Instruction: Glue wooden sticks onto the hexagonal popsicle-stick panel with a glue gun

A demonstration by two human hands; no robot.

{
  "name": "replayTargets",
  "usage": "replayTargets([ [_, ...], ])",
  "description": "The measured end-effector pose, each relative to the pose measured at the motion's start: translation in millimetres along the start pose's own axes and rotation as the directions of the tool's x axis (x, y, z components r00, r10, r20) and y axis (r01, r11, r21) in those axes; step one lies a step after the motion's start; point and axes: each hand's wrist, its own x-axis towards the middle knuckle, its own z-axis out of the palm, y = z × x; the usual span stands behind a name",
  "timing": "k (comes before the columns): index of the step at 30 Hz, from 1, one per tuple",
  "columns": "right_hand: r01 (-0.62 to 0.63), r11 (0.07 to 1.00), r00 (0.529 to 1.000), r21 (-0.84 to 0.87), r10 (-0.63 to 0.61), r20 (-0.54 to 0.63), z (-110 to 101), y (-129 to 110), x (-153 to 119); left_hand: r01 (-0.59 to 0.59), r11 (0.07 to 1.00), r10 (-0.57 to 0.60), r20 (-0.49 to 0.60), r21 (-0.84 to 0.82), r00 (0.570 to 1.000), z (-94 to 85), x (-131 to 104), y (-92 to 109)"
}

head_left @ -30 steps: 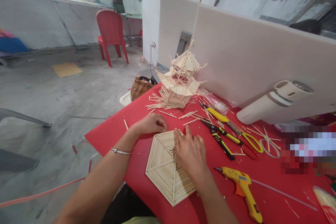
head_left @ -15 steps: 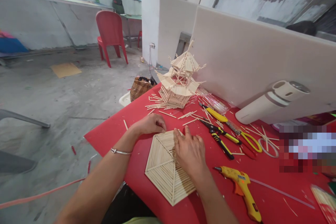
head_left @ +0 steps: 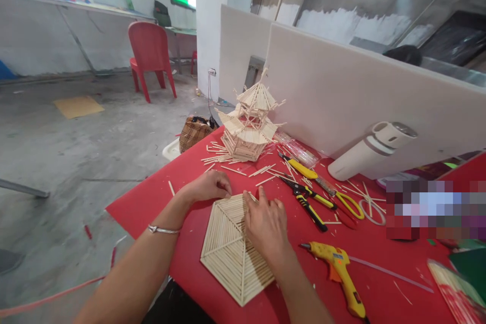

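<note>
A flat hexagonal panel of pale sticks (head_left: 228, 253) lies on the red table (head_left: 152, 187). My right hand (head_left: 266, 220) rests on its upper right part, fingers spread. Beside the panel's top left edge is my left hand (head_left: 210, 186), its fingers curled together; whatever they may hold is too small to name. Behind both hands stands a small tiered pagoda of sticks (head_left: 248, 129), with loose sticks around its base. A yellow glue gun (head_left: 337, 268) lies to the right of the panel.
Yellow-black pliers (head_left: 309, 202), a yellow cutter (head_left: 299, 166) and yellow-handled scissors (head_left: 351, 205) lie right of the hands. A white bottle (head_left: 370, 152) leans against a pale board (head_left: 341, 86). Beyond the table's left edge stand a checked bag (head_left: 193, 134) and a red chair (head_left: 149, 53).
The whole view has shifted slightly, so things on the table appear further left. Both hands keep nearly the same places at the panel.
</note>
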Motion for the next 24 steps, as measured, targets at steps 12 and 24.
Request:
replayTargets([
  [12,-0.031,0.991,0.995,0.133,0.042,-0.086,5,-1,3,-0.007,0.998,0.007,-0.004,0.065,1.000,-5.1,6,-11],
  [24,-0.006,0.988,0.990,0.151,0.027,-0.138,7,-2,4,0.040,0.998,-0.039,-0.004,0.038,0.999,-6.0,8,-13],
])
